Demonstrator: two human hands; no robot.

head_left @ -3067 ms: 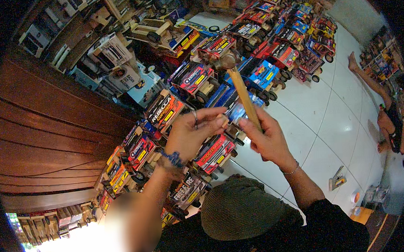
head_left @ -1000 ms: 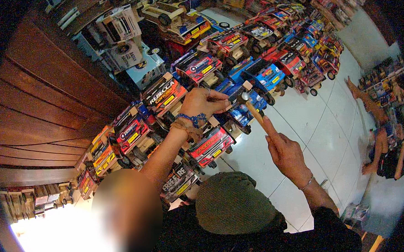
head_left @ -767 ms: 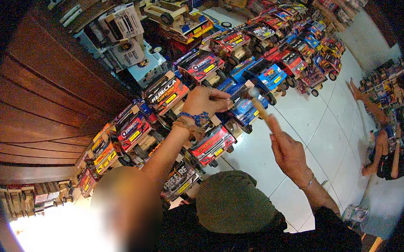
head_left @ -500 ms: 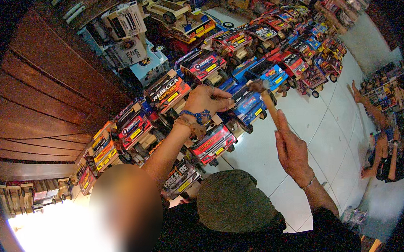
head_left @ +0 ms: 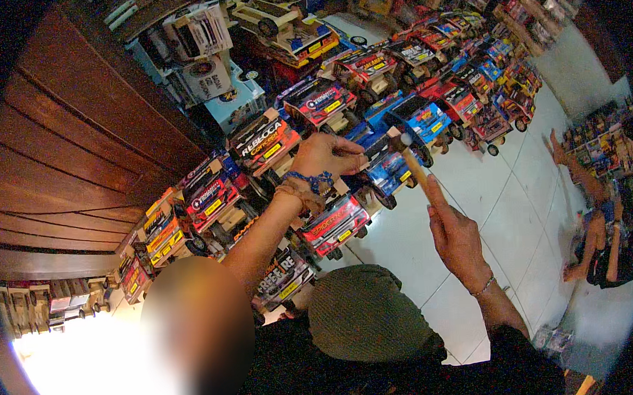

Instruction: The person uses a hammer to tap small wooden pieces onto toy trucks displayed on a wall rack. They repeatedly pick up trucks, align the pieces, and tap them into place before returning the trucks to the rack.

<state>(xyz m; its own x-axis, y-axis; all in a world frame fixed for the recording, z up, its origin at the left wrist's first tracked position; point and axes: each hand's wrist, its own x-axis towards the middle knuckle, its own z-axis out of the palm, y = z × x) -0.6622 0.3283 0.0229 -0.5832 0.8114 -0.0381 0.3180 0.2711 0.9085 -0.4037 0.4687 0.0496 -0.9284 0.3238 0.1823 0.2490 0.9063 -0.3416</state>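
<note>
My right hand (head_left: 456,234) grips the pale wooden handle of a hammer (head_left: 418,169). Its dark head is at the upper right edge of a blue toy truck (head_left: 388,171); contact with the truck is not clear. Bent over the same truck from the left is my left hand (head_left: 329,157), wearing a blue bracelet, its thumb and fingertips pinched together beside the truck's top. Whatever is between those fingertips is too small to make out. Below my left wrist stands a red toy truck (head_left: 336,225), and a brighter blue one (head_left: 420,119) is just beyond the hammer.
Rows of colourful wooden toy trucks (head_left: 461,97) stretch to the far right over white floor tiles (head_left: 502,195). Boxes (head_left: 199,78) are stacked by a brown plank wall (head_left: 78,153) at left. A round olive fabric shape (head_left: 369,313) is low centre; another person's bare legs (head_left: 591,247) show at right.
The hammer head has shifted slightly left and down toward the blue truck, and my right hand has moved a little with it. My left hand keeps its place.
</note>
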